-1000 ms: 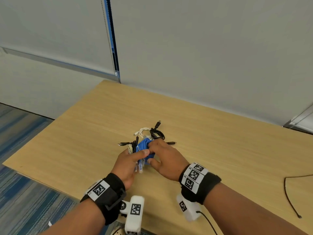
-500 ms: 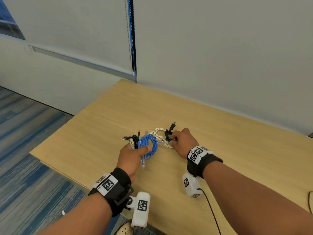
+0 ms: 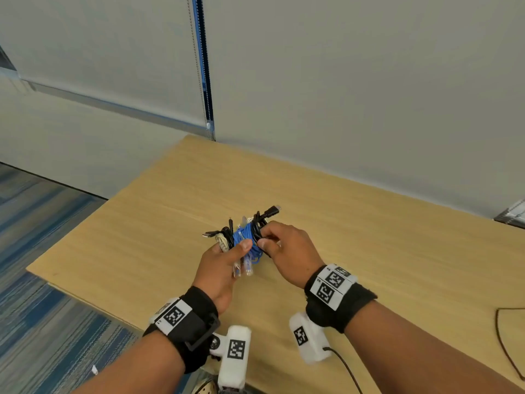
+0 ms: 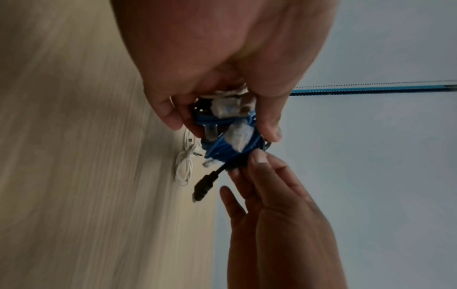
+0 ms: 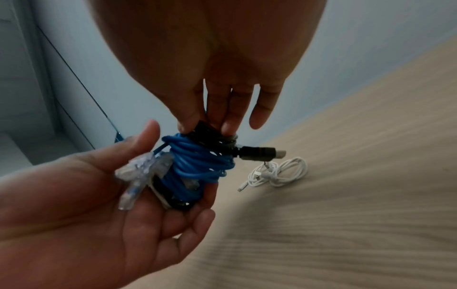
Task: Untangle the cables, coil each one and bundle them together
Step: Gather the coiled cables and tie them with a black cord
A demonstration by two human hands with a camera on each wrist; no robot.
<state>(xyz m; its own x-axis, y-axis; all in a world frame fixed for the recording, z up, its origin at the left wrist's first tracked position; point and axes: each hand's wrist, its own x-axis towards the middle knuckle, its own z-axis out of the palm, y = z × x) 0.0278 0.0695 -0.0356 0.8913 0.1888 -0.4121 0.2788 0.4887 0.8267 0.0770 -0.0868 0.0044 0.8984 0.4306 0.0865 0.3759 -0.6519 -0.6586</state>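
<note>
We held the bundle above the light wooden table [image 3: 369, 251], lifted off its surface, whereas half a second before the coils had been lying on the wood. Our left hand [image 3: 220, 265] cradled the coiled blue network cable [image 5: 195, 162], thumb pressed on top and fingers curled underneath, with the cable's clear plastic plugs [image 5: 138, 176] sticking out toward the palm. A second black cable coil [image 3: 224, 233] and a beige one [image 3: 222, 240] sat in the same left-hand grasp, on the far-left side of the blue coil. Our right hand [image 3: 287, 251] had come back in from the spot to the right where it had been picking up a coil; it now pinched the coiled black cable [image 5: 212, 136] between thumb and fingertips and pressed it against the right side of the blue coil, touching it. That cable's black plug with its metal tip [image 5: 262, 153] pointed out and away from the blue coil. The coiled white cable [image 5: 277, 172], which earlier had lain right beside the blue coil on the table, was left alone on the wood, beyond and below the blue coil, touched by neither hand. Near the table's right edge, well apart from the blue coil, a thin dark wire [image 3: 502, 336] lay loose.
</note>
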